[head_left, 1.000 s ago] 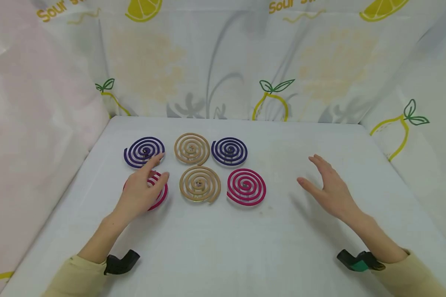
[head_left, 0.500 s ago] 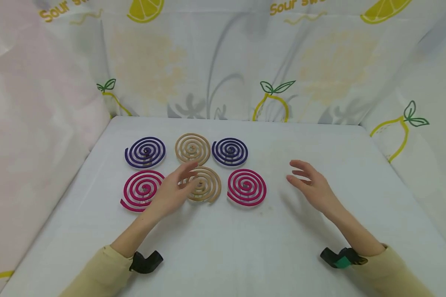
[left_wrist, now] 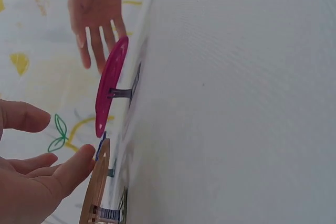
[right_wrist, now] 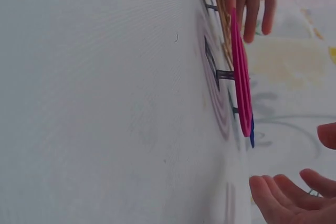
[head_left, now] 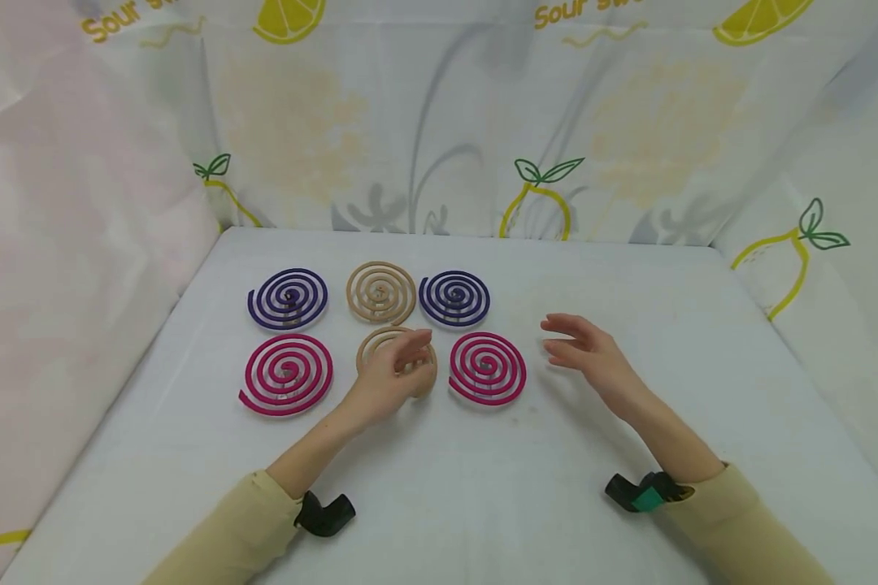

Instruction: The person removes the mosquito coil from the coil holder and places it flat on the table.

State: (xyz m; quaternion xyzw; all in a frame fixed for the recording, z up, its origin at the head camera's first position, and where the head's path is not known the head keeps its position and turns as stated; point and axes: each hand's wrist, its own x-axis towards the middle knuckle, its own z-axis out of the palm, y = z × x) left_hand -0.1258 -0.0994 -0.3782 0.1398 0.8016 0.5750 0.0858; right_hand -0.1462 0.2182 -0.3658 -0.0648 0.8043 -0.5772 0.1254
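Note:
Mosquito coils stand in two rows, raised on small stands. My left hand [head_left: 391, 375] hovers over the front tan coil [head_left: 369, 345], covering much of it, its fingers loosely bent and holding nothing. To the right of the front pink coil [head_left: 487, 368], my right hand [head_left: 588, 351] hangs in the air with relaxed fingers. In the left wrist view, a dark stand [left_wrist: 122, 93] holds the pink coil [left_wrist: 111, 85] off the table. The right wrist view shows that pink coil [right_wrist: 240, 72] from its other side.
Another pink coil [head_left: 287, 374] stands at front left. Behind are a dark blue coil [head_left: 289, 299], a tan coil [head_left: 381, 293] and a second dark blue coil [head_left: 455, 299]. A lemon-printed curtain [head_left: 468, 106] encloses the white table [head_left: 468, 487] at the back and sides.
My left hand has moved right, from over the left pink coil to over the front tan coil. My right hand has moved left, closer to the right pink coil. The coils stay in place.

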